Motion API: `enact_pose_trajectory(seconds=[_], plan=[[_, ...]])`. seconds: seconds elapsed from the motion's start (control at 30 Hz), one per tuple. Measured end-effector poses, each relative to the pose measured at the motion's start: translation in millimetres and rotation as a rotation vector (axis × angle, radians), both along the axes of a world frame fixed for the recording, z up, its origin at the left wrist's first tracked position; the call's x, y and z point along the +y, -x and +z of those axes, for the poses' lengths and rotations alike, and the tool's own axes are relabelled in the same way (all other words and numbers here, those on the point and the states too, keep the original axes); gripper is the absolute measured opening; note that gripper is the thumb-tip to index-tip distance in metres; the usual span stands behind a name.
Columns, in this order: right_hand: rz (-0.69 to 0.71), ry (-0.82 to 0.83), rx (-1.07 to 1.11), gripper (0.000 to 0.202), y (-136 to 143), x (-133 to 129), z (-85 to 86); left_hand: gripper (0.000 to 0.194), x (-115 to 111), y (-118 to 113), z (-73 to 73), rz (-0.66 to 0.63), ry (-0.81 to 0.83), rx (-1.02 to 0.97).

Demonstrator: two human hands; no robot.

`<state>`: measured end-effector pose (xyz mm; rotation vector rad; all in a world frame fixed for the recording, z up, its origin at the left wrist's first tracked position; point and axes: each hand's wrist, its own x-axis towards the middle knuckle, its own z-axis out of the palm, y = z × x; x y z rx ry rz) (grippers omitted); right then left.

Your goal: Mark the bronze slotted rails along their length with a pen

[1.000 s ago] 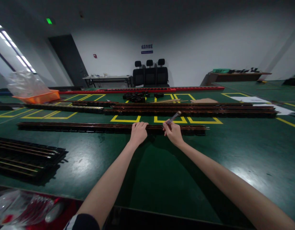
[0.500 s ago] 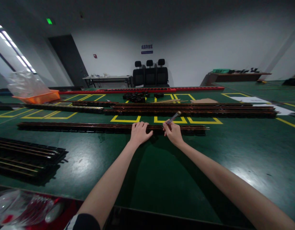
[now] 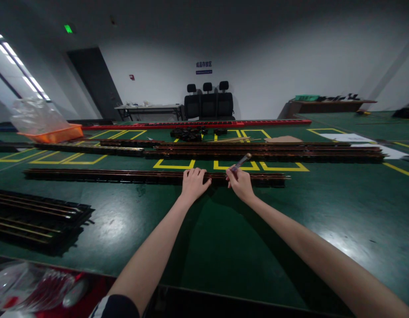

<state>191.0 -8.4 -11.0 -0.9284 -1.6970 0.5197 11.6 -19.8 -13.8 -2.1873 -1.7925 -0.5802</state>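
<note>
A long, narrow black strip with copper-coloured rods (image 3: 105, 175) lies crosswise on the green table (image 3: 217, 247). My left hand (image 3: 193, 183) rests over this strip, its fingers bent across the top and the thumb out to the right along the near side. Just to the right, my right hand (image 3: 240, 183) is closed in a writing grip round a pen (image 3: 241, 162). The pen's upper end points up and away to the right. Its lower tip is hidden behind my fingers, so contact with the strip cannot be made out.
More rodded strips (image 3: 273, 152) lie farther back, and others (image 3: 35, 218) at the near left. An orange tray (image 3: 58, 134) with clear plastic bags stands at the far left. Small black parts (image 3: 187, 134), brown cardboard (image 3: 283, 139) and white paper (image 3: 340, 138) lie beyond.
Hardly anything differs. Both hands keep their places at the strip, and the pen stays in my right hand at the same tilt.
</note>
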Motion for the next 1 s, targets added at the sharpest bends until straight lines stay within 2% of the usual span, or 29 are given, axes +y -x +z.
enact_pose_trajectory(seconds=[0.37, 0.73, 1.0], plan=[[0.003, -0.006, -0.004, 0.048, -0.4, 0.3, -0.7, 0.035, -3.0, -3.5, 2.6, -0.012, -0.014, 0.006], [-0.002, -0.010, -0.011, 0.043, 0.1, 2.4, -2.2, 0.033, -1.4, -1.8, -2.5, -0.015, -0.074, 0.018], [0.004, -0.019, -0.017, 0.044, 0.3, 2.5, -2.6, 0.034, -2.6, -2.8, -0.5, -0.030, -0.053, 0.026]])
